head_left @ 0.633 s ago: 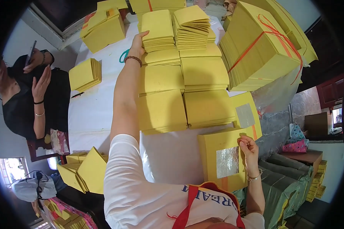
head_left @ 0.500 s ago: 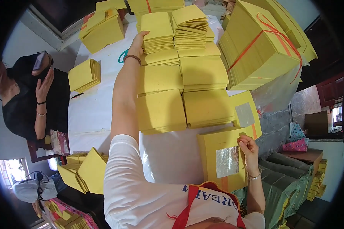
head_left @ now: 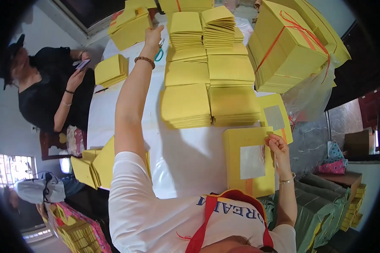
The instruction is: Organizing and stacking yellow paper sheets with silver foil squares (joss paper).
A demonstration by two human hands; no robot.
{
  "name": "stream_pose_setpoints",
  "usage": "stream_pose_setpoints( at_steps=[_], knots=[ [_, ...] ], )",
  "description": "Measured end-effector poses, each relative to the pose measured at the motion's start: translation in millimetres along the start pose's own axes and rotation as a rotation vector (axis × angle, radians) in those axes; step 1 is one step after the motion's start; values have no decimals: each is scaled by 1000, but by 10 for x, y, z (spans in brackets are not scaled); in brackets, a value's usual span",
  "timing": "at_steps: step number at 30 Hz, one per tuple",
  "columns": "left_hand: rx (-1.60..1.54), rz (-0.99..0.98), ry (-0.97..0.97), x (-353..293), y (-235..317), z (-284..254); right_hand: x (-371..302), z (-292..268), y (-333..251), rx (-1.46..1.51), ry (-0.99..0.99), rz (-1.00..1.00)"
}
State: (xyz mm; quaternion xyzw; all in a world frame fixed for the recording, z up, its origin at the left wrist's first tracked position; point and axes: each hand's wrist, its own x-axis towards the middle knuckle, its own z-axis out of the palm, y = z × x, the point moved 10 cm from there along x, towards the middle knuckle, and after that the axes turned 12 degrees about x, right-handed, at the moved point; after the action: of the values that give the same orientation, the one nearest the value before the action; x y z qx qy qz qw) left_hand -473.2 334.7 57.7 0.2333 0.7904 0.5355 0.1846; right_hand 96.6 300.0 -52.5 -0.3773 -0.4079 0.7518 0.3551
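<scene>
My right hand (head_left: 278,147) pinches the upper right corner of a yellow paper sheet (head_left: 234,168) bearing a silver foil square (head_left: 252,161) and an orange stripe. That sheet tops a stack near my chest. Far across the table, my left hand (head_left: 153,36) is raised with its fingers loosely apart and nothing visible in them. Teal-handled scissors (head_left: 158,55) lie just below it. To its right, stacks of folded yellow paper (head_left: 185,99) stand in two columns, the farthest ones (head_left: 185,23) piled higher. Another foil-marked sheet (head_left: 289,114) lies partly under my right-hand stack.
A tall bundle of yellow paper (head_left: 278,50) tied with red string stands at the right. On the left are a smaller stack (head_left: 109,71) and a dark pen (head_left: 101,90). A person in black (head_left: 50,92) sits there with a phone. Green-wrapped bundles (head_left: 312,206) stand at lower right.
My left hand has come off the far stack and shifted left, above the scissors. My right hand keeps its pinch on the sheet's corner. The whole view has shifted; the seated person lowered the phone.
</scene>
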Motion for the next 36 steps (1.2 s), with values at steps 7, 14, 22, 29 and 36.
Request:
stream_pose_setpoints(
  at_steps=[7,14,22,29,36],
  knots=[
    [474,483,-383,-1596,-395,-298,-49,56,-61,-96,-111,12],
    [1737,608,-780,-3800,-1406,-202,11,-92,-187,-40,-92,-59],
    [1905,499,-346,-3988,-1663,-789,-6,-95,-191,19,-195,-84],
    [1685,827,268,-4092,-690,-1090,-62,-69,-241,4,-223,-83],
    [1811,363,208,-3548,-1172,-1699,-101,-225,-274,-13,-132,-89]
  ],
)
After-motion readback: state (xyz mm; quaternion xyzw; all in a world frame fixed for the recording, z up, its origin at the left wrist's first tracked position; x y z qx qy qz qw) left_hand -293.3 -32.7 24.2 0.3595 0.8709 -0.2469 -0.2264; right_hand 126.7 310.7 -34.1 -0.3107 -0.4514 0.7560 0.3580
